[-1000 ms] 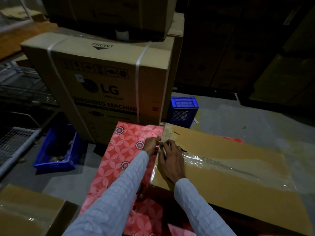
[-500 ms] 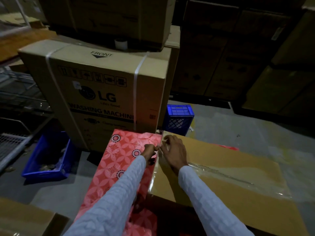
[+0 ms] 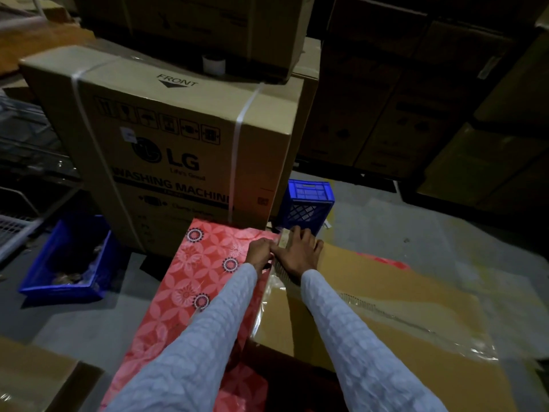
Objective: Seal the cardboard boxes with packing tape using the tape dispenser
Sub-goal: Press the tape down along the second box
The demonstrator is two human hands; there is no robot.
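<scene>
Hands meet at the far left corner of a cardboard box (image 3: 386, 307) lying flat in front of the person. The right hand (image 3: 297, 254) rests on the box top with fingers spread fairly straight, over the end of a clear tape strip (image 3: 386, 315) running along the lid. The left hand (image 3: 260, 251) is curled just beside it, touching the right; what it grips is hidden. A red patterned cloth (image 3: 202, 278) lies left of the box.

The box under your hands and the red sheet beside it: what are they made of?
Box: matte brown cardboard, by its flat dull faces, with a glossy clear tape strip that glints. Red sheet: thin, floral-printed, slightly shiny, probably plastic or coated paper; I cannot tell which.
</scene>
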